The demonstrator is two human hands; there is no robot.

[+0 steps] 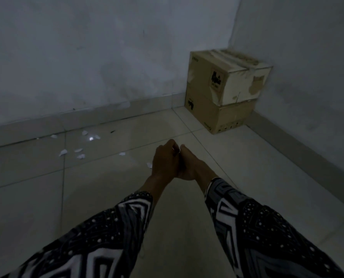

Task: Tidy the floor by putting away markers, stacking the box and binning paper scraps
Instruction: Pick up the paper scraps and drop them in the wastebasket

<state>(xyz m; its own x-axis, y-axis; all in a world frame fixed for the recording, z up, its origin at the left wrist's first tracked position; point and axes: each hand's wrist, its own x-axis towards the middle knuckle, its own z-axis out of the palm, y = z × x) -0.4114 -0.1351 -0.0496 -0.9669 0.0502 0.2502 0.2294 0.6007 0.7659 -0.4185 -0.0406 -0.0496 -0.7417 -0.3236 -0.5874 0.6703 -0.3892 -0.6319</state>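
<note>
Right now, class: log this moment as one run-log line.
hands: left hand and right hand pressed together | boxes: stacked in corner | paper scraps: on floor | markers: unseen

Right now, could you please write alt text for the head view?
Two hands, left hand and right hand, are pressed together over a dim tiled floor. White paper scraps lie scattered to the left near the wall, and two stacked cardboard boxes stand in the corner.

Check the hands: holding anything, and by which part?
Cannot tell. The left hand and right hand are pressed together, hiding whatever may be between them.
</note>
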